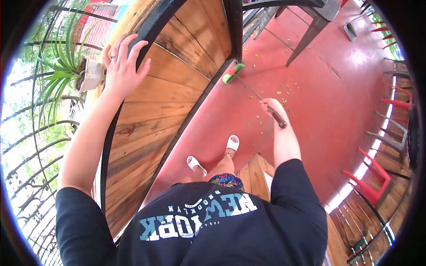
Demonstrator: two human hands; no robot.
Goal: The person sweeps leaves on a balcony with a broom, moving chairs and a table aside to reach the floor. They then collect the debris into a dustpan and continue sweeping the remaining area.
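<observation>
My right hand [274,106] is wrapped around the handle of a broom [249,88], whose dark grip end sticks out past my wrist. Its green head [233,73] is down on the red floor, close to the base of the wooden wall, and slightly blurred. Small yellow-green leaves [278,93] lie scattered around it. With fingers spread, my left hand [122,66] rests on the dark-edged top rail [153,33] of the plank wall, holding nothing. A white planter [92,75] with a spiky green plant stands just beyond that hand.
The plank wall [153,115] runs along my left. A wooden table leg [306,40] stands ahead, with a long-handled dustpan [350,31] farther back. Red chairs [370,181] line the right side. A wooden box corner [255,173] is near my feet.
</observation>
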